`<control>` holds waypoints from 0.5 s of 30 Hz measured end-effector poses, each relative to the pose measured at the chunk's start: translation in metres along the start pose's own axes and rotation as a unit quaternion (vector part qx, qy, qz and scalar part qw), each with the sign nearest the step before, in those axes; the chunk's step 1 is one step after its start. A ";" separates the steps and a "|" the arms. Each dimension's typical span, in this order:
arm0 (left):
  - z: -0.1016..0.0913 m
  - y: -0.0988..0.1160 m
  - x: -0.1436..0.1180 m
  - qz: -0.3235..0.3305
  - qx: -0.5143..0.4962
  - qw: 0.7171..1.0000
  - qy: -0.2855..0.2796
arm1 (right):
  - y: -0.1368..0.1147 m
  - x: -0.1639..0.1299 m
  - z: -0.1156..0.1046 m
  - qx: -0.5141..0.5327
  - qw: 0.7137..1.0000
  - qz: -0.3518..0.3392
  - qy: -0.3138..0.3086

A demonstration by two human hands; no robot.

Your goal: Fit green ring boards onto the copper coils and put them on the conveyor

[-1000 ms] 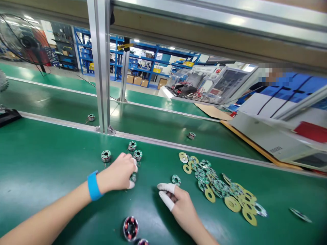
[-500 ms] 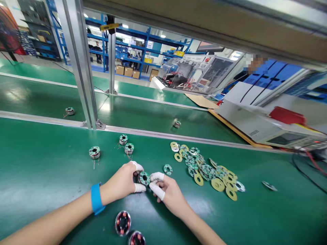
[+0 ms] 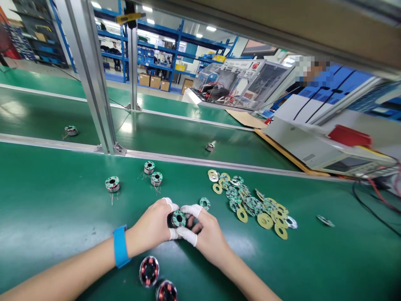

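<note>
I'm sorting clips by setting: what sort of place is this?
Probably an electronics assembly workshop: a held round part with a green circuit-board top, a pile of flat green and yellow ring-shaped boards, and tall blue metal shelving behind suggest it.

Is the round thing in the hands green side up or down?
Up, but tilted toward us: its green ring shows between the left hand and right hand.
</note>
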State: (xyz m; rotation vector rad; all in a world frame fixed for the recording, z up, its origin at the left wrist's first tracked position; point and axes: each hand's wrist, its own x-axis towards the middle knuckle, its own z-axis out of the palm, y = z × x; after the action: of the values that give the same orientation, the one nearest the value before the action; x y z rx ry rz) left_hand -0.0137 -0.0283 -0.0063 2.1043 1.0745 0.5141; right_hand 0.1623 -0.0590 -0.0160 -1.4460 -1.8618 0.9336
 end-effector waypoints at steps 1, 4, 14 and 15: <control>0.000 0.000 0.000 -0.003 0.005 1.000 -0.002 | -0.001 0.000 0.000 -0.002 1.000 -0.001 -0.001; 0.000 0.001 0.000 -0.018 0.016 1.000 -0.005 | -0.001 -0.001 -0.001 -0.007 1.000 -0.003 -0.009; -0.001 0.003 0.000 -0.031 0.017 0.999 -0.014 | -0.004 0.000 -0.008 0.028 0.999 -0.005 -0.035; -0.001 0.004 0.000 -0.031 0.017 0.999 -0.013 | -0.004 0.000 -0.008 0.034 0.999 -0.006 -0.037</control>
State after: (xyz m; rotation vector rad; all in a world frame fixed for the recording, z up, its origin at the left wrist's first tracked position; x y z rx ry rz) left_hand -0.0124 -0.0288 -0.0027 2.0934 1.1375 0.4406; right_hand 0.1667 -0.0583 -0.0083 -1.3743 -1.8707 1.0472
